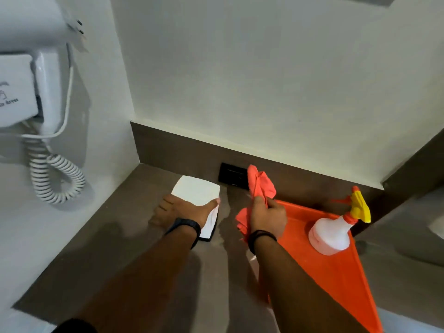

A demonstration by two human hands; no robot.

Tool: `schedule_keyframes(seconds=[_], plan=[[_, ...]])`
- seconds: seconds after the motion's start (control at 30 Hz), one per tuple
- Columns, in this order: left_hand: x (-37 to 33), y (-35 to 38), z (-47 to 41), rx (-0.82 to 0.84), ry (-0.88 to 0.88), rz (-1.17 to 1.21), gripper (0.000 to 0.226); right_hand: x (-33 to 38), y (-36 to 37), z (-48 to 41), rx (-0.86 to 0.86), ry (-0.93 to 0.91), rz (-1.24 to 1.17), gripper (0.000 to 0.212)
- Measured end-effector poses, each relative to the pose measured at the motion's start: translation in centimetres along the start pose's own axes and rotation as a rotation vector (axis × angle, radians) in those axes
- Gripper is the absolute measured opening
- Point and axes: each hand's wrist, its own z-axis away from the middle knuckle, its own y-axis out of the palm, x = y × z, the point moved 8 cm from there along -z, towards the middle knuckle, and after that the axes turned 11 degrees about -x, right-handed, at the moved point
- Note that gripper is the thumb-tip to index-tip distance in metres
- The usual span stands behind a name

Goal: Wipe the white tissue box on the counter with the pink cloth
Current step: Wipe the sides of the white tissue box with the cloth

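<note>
The white tissue box (195, 189) stands on the brown counter (134, 236) near the back left corner. My left hand (183, 211) grips its near end, thumb along the right side and fingers down the left side. My right hand (268, 216) is closed around the bunched pink cloth (260, 182), held in the air to the right of the box, apart from it. One end of the cloth sticks up above my fist and the other hangs below it.
An orange tray (336, 272) lies on the counter at the right and carries a white spray bottle (332, 233) with a yellow and orange trigger. A black socket plate (231, 175) sits in the backsplash. A wall hair dryer (48, 92) with a coiled cord hangs at the left.
</note>
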Motion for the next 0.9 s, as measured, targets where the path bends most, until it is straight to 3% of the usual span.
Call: schedule_keyframes(seconds=[0.1, 0.2, 0.23, 0.33, 0.37, 0.43, 0.57, 0.67, 0.77, 0.83, 0.9], plan=[[-0.7, 0.6, -0.5, 0.121, 0.021, -0.029, 0.137, -0.4, 0.1, 0.4, 0.03, 0.049, -0.069, 0.04], [-4.2, -2.0, -2.1, -0.051, 0.425, -0.26, 0.135, -0.5, 0.1, 0.7, 0.08, 0.042, -0.123, 0.034], [-5.8, -2.1, -2.0, -0.023, 0.565, -0.297, 0.133, -0.6, 0.1, 0.7, 0.089, 0.048, -0.137, 0.032], [-8.8, 1.1, -0.8, 0.354, 0.818, -0.313, 0.133, -1.1, -0.4, 0.8, 0.094, 0.094, -0.2, 0.026], [-9.0, 2.2, -0.2, 0.469, 0.836, -0.327, 0.133, -1.4, -0.5, 0.8, 0.09, 0.108, -0.219, 0.026], [-9.6, 3.5, 0.7, 0.513, 0.863, -0.348, 0.127, -2.1, -0.9, 0.6, 0.076, 0.132, -0.243, 0.026], [-10.0, 3.9, 0.5, 0.368, 0.832, -0.361, 0.112, -3.7, -1.6, 0.0, 0.059, 0.184, -0.272, 0.023], [-8.5, 2.7, -1.4, 0.233, 0.623, -0.391, 0.109, -4.7, -1.8, -0.2, 0.049, 0.217, -0.265, 0.02], [-7.1, 1.3, -3.3, 0.192, 0.509, -0.398, 0.134, -5.1, -1.3, 0.4, 0.065, 0.268, -0.295, 0.018], [-7.1, 1.4, -3.6, 0.255, 0.689, -0.47, 0.158, -5.0, -0.6, 1.0, 0.108, 0.286, -0.323, 0.02], [-7.1, 2.0, -2.9, 0.398, 0.918, -0.602, 0.165, -5.0, 0.5, 2.0, 0.199, 0.309, -0.333, 0.018]])
